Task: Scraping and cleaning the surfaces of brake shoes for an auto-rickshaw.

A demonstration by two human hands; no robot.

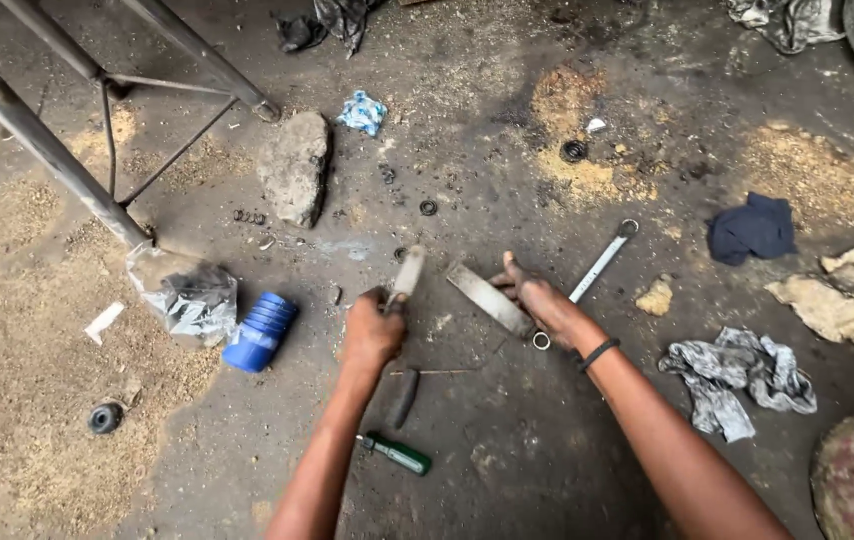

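Right hand point(537, 297) on up-left-slanted metal ring point(489, 299)

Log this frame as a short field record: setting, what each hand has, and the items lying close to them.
setting: dirty workshop floor with sawdust patches
left hand: grips a pale-handled tool, its end raised
right hand: steadies a flat metal ring on the floor
near left: green-handled screwdriver, blue ribbed cylinder
near right: combination wrench, crumpled grey rag
farther off: stone, dark blue cloth
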